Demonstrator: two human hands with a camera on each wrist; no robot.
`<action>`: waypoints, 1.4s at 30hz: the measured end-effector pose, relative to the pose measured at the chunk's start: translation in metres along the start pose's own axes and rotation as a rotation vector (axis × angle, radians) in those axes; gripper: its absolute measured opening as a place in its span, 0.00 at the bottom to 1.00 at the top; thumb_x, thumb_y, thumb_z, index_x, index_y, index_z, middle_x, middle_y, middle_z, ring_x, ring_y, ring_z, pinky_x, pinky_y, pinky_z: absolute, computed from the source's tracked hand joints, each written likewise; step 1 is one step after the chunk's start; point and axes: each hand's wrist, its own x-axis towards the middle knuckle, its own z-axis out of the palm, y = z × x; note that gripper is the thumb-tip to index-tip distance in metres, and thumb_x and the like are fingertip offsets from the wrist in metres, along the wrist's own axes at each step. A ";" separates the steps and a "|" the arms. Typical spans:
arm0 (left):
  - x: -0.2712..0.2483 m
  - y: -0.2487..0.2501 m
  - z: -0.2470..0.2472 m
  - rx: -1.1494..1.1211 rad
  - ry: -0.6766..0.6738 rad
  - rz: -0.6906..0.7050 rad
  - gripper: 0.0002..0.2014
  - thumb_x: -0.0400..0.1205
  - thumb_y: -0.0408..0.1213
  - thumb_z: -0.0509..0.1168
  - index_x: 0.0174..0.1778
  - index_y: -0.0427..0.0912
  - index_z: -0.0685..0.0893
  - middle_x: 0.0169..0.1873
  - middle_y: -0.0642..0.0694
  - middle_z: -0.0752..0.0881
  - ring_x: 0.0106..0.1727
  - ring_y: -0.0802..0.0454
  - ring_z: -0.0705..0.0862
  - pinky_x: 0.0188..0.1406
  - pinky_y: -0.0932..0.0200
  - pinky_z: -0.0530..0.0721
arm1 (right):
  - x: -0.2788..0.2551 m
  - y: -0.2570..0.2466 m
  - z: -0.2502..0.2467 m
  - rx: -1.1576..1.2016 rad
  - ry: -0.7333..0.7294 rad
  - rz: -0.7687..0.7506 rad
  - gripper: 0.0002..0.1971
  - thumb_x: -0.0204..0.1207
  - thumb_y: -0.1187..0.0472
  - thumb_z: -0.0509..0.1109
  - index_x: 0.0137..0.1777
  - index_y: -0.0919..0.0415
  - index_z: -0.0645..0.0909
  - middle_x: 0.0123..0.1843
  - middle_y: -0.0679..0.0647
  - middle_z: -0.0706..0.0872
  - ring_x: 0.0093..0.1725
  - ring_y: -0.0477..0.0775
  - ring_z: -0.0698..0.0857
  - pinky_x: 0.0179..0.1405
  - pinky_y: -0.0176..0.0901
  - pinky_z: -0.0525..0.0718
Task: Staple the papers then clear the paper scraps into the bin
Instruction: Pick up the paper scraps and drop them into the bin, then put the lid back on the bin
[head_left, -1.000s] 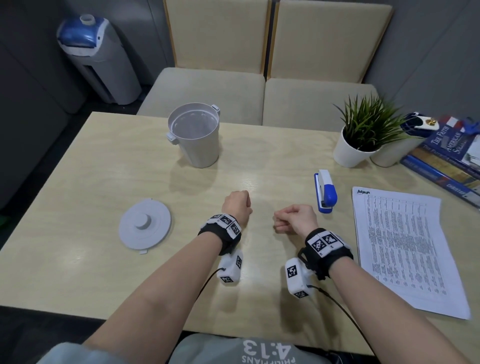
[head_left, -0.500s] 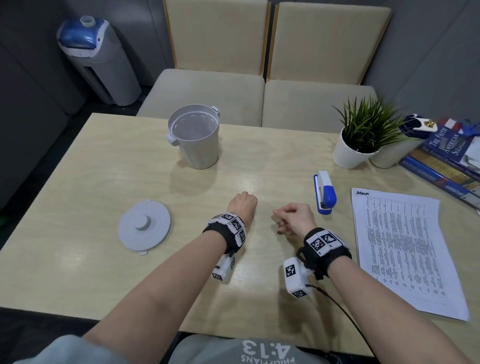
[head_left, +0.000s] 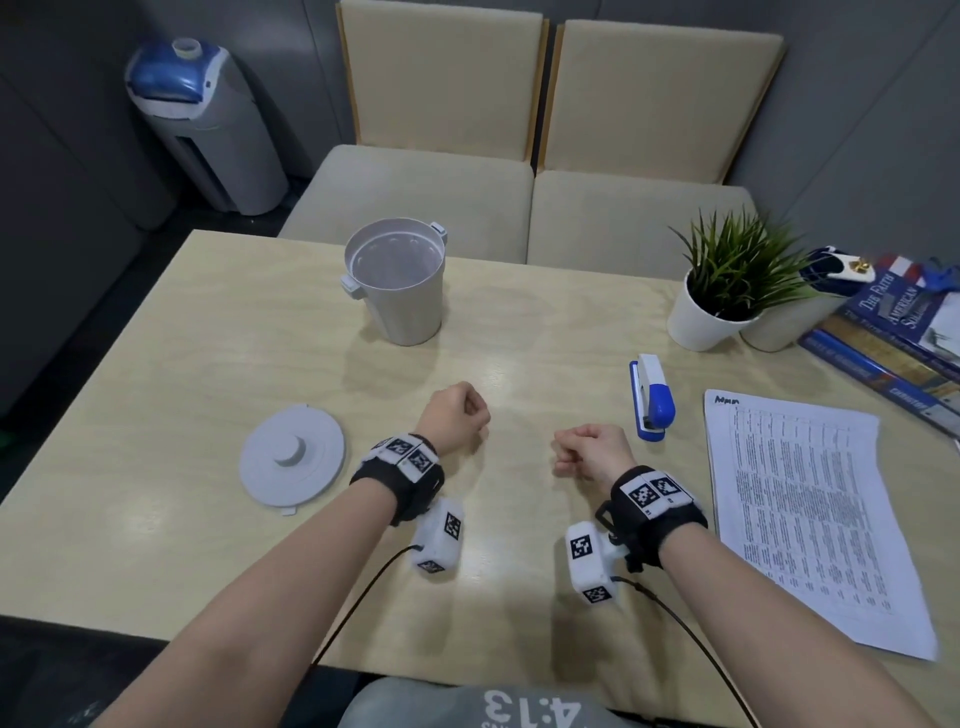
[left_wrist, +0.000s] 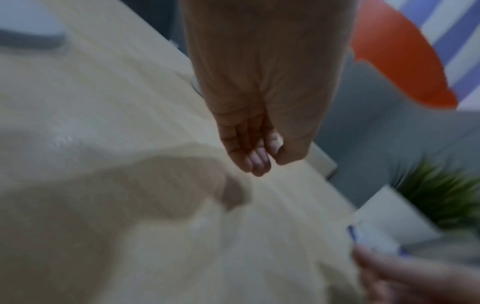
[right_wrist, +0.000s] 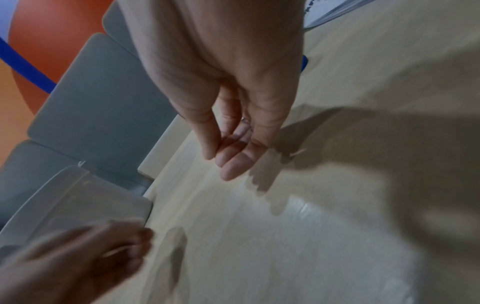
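Observation:
My left hand (head_left: 460, 415) hovers over the middle of the wooden table (head_left: 156, 389), fingers curled into the palm with nothing in them; the left wrist view shows the same curled fingers (left_wrist: 255, 152). My right hand (head_left: 592, 452) is just to its right, also curled with the thumb against the fingers (right_wrist: 233, 148), and no object shows in it. The blue and white stapler (head_left: 653, 397) lies just right of the right hand. The printed papers (head_left: 805, 514) lie flat at the right edge. The grey bin (head_left: 397, 283) stands open at the back, its lid (head_left: 292, 454) flat to the left.
A potted plant (head_left: 727, 291) and a stack of books (head_left: 893, 332) sit at the table's back right corner. Two cushioned chairs (head_left: 519, 156) stand behind the table. No paper scraps are visible on the tabletop.
Both hands stay almost in place with fingers curled; the left hand shifts only slightly. Nothing on the table has moved.

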 end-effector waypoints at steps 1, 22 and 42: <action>-0.004 0.004 -0.010 -0.084 0.045 0.001 0.04 0.75 0.30 0.65 0.37 0.42 0.79 0.28 0.50 0.84 0.31 0.53 0.82 0.35 0.59 0.79 | 0.000 -0.003 0.004 -0.015 -0.006 0.005 0.04 0.77 0.75 0.68 0.42 0.70 0.76 0.29 0.61 0.75 0.22 0.53 0.74 0.13 0.33 0.75; 0.043 0.012 -0.192 0.177 0.567 0.059 0.13 0.82 0.35 0.56 0.52 0.43 0.86 0.51 0.40 0.89 0.54 0.37 0.85 0.58 0.46 0.81 | 0.036 -0.205 0.197 -0.557 -0.070 -0.623 0.15 0.71 0.73 0.71 0.27 0.56 0.80 0.32 0.61 0.88 0.33 0.60 0.88 0.40 0.48 0.91; -0.082 -0.123 -0.109 0.584 0.139 -0.391 0.15 0.80 0.29 0.59 0.62 0.42 0.74 0.59 0.38 0.75 0.57 0.38 0.78 0.48 0.49 0.79 | -0.009 -0.157 0.164 -0.571 0.028 -0.919 0.27 0.78 0.58 0.65 0.78 0.51 0.66 0.70 0.58 0.68 0.69 0.59 0.75 0.74 0.55 0.72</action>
